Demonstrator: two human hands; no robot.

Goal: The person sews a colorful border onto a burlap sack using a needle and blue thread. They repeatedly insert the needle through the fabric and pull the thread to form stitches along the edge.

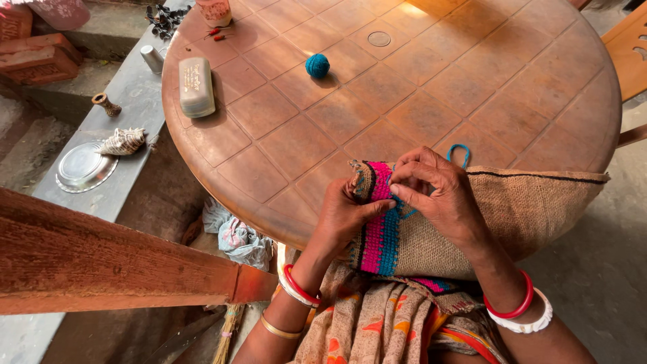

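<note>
Right under my hands, at the near edge of the round surface [283,145], lies the burlap piece [526,202] with its band of pink and blue stitching [379,232]. Its long axis runs across me from left to right, and the stitched end sits at my left, partly drooping over the rim toward my lap. My left hand [344,216] is closed on that stitched end from below and beside, thumb pressing the pink rows. My right hand [438,192] rests on top of the cloth, fingertips pinched together at the band's upper edge; I cannot tell whether a hook or needle is in the pinch. Both hands touch the work, the right one nearer the blue strand [459,152] that loops out just beyond my knuckles. Farther off, well apart, sits the blue yarn ball [317,65], and left of it a pale oblong box [196,86]. Beyond the rim a grey ledge [135,94] carries a shell [123,141] and a metal plate [84,166].
</note>
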